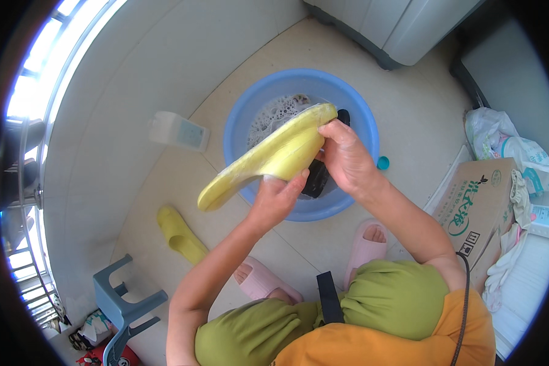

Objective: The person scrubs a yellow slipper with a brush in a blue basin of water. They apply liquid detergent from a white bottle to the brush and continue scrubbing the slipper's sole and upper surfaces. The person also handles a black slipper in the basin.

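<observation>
Both hands hold a wet yellow slide slipper tilted on its side above a blue plastic basin. My left hand has its fingers inside the foot opening, with the thumb on the strap. My right hand grips the upper end; its lower fingers are partly hidden. White suds cling along the sole's edge. Foamy water lies in the basin, and a black object is partly sunk below my hands; what it is I cannot tell. Another yellow slipper lies on the floor at left.
A white plastic bottle stands left of the basin, a teal cap right of it. A blue-grey plastic stool is at lower left. A cardboard box and plastic bags line the right. A grey-white appliance stands beyond.
</observation>
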Action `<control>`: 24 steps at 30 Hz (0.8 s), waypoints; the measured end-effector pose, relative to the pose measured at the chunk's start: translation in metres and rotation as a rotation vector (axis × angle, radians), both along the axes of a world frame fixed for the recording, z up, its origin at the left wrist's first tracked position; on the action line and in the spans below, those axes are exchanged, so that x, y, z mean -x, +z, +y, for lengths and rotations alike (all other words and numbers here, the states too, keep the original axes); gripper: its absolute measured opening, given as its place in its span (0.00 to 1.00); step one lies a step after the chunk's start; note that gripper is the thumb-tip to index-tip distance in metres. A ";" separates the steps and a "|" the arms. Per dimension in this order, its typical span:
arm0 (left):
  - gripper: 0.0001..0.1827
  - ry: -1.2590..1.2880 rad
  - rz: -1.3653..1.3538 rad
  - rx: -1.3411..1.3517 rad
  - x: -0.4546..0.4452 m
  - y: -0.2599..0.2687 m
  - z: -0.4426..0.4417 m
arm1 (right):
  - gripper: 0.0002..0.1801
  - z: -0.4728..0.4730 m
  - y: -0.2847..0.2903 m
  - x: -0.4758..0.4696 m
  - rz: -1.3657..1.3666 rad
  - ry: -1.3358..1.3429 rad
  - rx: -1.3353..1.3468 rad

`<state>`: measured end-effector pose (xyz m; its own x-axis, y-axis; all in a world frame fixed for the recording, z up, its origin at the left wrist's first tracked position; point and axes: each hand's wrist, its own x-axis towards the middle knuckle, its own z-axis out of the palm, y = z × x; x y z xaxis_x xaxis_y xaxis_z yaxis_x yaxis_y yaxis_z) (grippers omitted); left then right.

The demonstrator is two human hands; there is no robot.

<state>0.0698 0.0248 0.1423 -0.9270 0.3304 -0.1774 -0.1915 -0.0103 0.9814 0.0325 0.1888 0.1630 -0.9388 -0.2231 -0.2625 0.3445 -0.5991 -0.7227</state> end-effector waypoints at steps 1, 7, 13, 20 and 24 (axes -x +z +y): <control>0.18 -0.005 -0.011 -0.016 0.001 0.002 -0.001 | 0.19 0.000 -0.001 0.000 -0.009 0.003 0.013; 0.17 0.006 -0.042 -0.003 -0.001 -0.001 0.002 | 0.18 -0.003 0.003 0.004 -0.100 -0.044 0.001; 0.19 0.005 0.037 -0.015 0.003 0.001 0.001 | 0.18 -0.003 -0.001 0.001 0.089 -0.003 -0.176; 0.21 0.003 0.132 0.029 0.007 0.005 -0.007 | 0.21 0.003 0.003 0.002 0.459 0.079 -0.995; 0.22 -0.009 0.123 0.111 0.010 0.011 -0.006 | 0.19 0.008 -0.009 0.007 0.437 0.026 -0.782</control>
<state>0.0599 0.0184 0.1536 -0.9410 0.3235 -0.0988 -0.0695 0.1009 0.9925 0.0258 0.1965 0.1538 -0.9877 -0.1532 0.0314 -0.0507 0.1236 -0.9910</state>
